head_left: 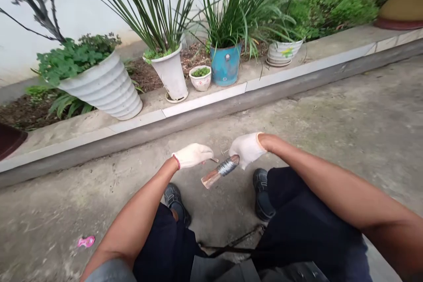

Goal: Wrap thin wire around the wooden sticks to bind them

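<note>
In a white glove, my right hand is closed around a short wooden stick with silvery wire wound around its middle. The stick slants down to the left over the concrete ground, its pale end pointing away from the hand. My left hand, gloved in white as well, is closed a little to the left of it. From its fingertips a thin brown piece sticks out, too small to name. The fingers of both hands are partly hidden.
My shoes stand on the concrete beneath the hands. A low tiled ledge runs ahead, bearing a white ribbed pot, a blue bucket planter and other potted plants. A pink object lies on the ground at left.
</note>
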Demonstrator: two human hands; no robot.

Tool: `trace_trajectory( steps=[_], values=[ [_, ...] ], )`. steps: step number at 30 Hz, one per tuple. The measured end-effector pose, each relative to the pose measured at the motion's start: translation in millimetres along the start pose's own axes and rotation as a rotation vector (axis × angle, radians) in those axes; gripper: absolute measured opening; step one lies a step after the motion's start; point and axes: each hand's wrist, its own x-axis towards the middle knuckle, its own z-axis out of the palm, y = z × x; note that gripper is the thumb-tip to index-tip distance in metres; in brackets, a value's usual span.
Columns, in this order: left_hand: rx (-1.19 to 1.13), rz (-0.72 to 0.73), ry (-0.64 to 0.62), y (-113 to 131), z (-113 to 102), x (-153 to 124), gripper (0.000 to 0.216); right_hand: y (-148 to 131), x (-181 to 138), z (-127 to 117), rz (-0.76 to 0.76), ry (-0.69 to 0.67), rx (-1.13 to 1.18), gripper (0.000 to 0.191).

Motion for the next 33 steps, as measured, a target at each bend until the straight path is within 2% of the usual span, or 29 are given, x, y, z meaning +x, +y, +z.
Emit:
trace_trajectory(
  steps=[1, 3, 7, 10, 13, 16, 20, 22, 24, 25, 27, 30, 33],
  values=[
    [-0.05, 0.016, 0.005, 1.6, 1.8, -0.5, 0.034, 0.9, -4.4, -1.0, -0.046, 0.033, 0.078, 0.028],
    [-0.135, 0.02, 0.035, 5.0, 4.9, -1.1, 0.038, 2.4, -11.7, -5.0, -0.04, 0.159, 0.266, 0.03],
    [-0.11, 0.02, 0.123, 10.7, 6.5, -0.5, 0.046, 4.9, -15.1, -13.8, 0.162, 0.465, 0.571, 0.029],
    [-0.01, 0.017, 0.13, 12.7, 6.1, 0.7, 0.043, 9.9, -7.8, -16.0, 0.35, 0.625, 0.508, 0.032],
    [0.051, -0.032, 0.081, 13.6, 7.1, 1.7, 0.041, 13.0, 2.9, -12.9, 0.563, 0.6, 0.213, 0.031],
    [0.101, -0.045, 0.04, 13.1, 8.0, 2.6, 0.037, 7.7, 9.7, -3.5, 0.625, 0.42, 0.031, 0.03],
    [0.152, -0.009, 0.027, 9.5, 6.5, 3.0, 0.035, -1.3, 2.7, 11.1, 0.508, 0.285, 0.025, 0.027],
    [0.096, 0.003, 0.033, 7.3, 5.8, 2.2, 0.036, -0.2, -6.7, 13.2, 0.365, 0.209, 0.071, 0.024],
    [-0.012, 0.014, 0.052, 5.6, 6.1, 0.6, 0.038, 4.0, -16.6, 10.1, 0.16, 0.144, 0.138, 0.026],
    [-0.079, 0.018, 0.064, 5.2, 6.7, -0.2, 0.039, 6.1, -20.6, 7.0, 0.079, 0.152, 0.171, 0.027],
    [-0.217, 0.021, 0.093, 5.8, 8.1, -1.4, 0.042, 8.5, -25.6, -0.6, 0.036, 0.27, 0.228, 0.03],
    [-0.308, 0.026, 0.148, 11.7, 9.6, -1.9, 0.045, 7.3, -23.5, -10.9, 0.151, 0.508, 0.368, 0.035],
    [-0.268, -0.007, 0.153, 20.3, 9.3, -0.7, 0.042, 5.1, -12.9, -16.3, 0.31, 0.626, 0.412, 0.037]
  ],
)
